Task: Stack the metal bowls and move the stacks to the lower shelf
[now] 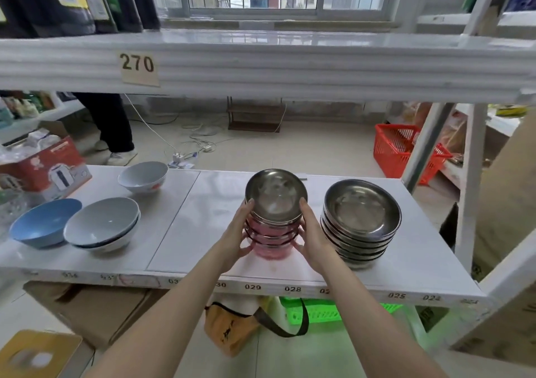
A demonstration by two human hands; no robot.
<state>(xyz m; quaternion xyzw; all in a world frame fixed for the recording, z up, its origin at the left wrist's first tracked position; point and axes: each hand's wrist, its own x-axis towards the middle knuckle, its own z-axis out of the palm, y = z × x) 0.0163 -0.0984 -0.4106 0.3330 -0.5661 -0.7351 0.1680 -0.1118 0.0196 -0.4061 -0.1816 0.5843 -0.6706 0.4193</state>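
Note:
A stack of small metal bowls point(275, 200) with pinkish sides stands on the white shelf point(203, 232) at its middle. My left hand point(236, 235) presses against the stack's left side and my right hand point(311, 238) against its right side, so both hands clasp it. The bottom bowl rests on or just above the shelf surface; I cannot tell which. To the right, a taller stack of wider metal bowls point(361, 218) stands apart from my hands.
Left on the same shelf are a blue bowl point(43, 222), nested grey bowls point(103, 224), a white bowl point(143, 176) and a red kettle box point(46, 168). Below the shelf lie a yellow bag point(229, 328), a green basket point(319, 311) and cardboard boxes point(95, 308). A shelf post point(471, 180) stands right.

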